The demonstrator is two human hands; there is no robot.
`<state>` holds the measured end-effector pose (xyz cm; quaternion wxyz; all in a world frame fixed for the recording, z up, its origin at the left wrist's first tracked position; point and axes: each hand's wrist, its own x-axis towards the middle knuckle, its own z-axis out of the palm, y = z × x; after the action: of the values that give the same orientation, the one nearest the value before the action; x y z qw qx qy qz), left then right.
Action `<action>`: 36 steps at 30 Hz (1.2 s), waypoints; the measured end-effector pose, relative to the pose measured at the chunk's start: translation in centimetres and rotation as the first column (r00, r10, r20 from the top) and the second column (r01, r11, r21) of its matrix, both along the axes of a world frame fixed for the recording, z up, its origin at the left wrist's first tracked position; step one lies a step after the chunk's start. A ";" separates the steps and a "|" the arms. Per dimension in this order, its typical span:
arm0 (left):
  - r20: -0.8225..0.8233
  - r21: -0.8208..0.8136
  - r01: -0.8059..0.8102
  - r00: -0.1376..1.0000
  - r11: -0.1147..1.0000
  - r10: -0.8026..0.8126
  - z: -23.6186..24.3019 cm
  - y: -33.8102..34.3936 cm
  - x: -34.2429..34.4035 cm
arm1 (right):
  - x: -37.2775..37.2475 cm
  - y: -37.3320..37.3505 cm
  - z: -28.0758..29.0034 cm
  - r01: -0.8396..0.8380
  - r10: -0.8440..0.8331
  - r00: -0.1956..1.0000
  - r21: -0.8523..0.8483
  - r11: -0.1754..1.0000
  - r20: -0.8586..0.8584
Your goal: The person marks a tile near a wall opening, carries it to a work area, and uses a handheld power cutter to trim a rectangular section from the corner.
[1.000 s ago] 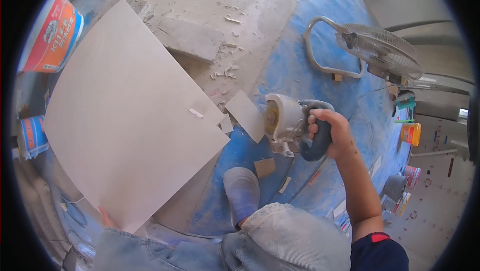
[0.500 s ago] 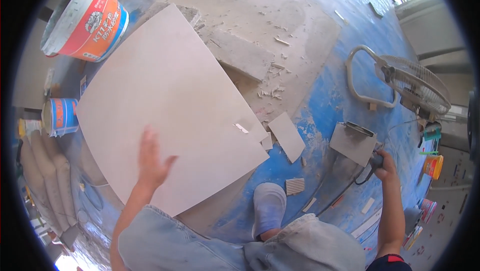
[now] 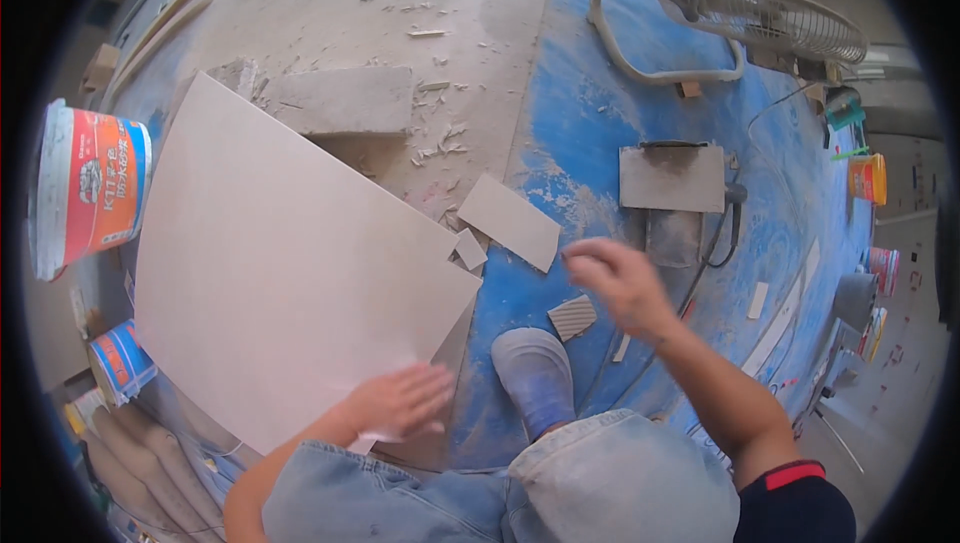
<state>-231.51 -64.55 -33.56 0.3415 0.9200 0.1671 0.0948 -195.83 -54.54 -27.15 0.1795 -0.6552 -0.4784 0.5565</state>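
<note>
A large pale tile lies in front of me, with a small notch near its right corner. My left hand, blurred, has its fingers stretched out over the tile's near edge. A small white piece shows beneath that wrist. My right hand hovers beside a rectangular tile offcut, fingers loosely bent and nothing visible in them. A small square offcut sits by the notch. Farther right rests a corded power tool with a flat grey plate, untouched.
A grey slab and scattered chips lie beyond the tile. The fan stands at the far right. A large bucket and a blue can stand left. My shoe is by a ribbed tile scrap.
My right hand has let go of the power tool and moved left toward the offcut. My left hand has moved right and nearer. The white sliver near the notch is gone. The view has turned right.
</note>
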 end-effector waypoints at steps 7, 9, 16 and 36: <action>-0.193 -0.062 -0.384 0.910 0.921 0.366 5.0 -6.5 -5.7 | -9.3 1.7 -8.8 -0.063 -0.077 0.915 -0.327 0.943 -0.397; -0.232 0.103 -0.700 0.674 0.707 0.701 4.3 -9.7 -8.5 | -9.7 2.2 -8.7 -0.147 0.032 0.941 -0.321 0.936 -0.337; -0.153 0.328 -0.922 -0.268 -0.207 0.951 1.3 -20.7 -18.1 | -8.9 3.1 -8.3 -0.071 0.073 0.997 0.087 0.994 -0.025; -0.360 -0.734 -0.015 -0.839 -0.679 0.408 -7.2 -19.3 -31.2 | -26.7 14.5 -7.8 -0.245 0.225 0.966 -0.171 0.954 -0.127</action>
<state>-262.71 -83.84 -40.76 0.2578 -0.1603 0.7231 0.6205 -222.50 -40.00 -34.97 0.0753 -0.5769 -0.4889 0.6501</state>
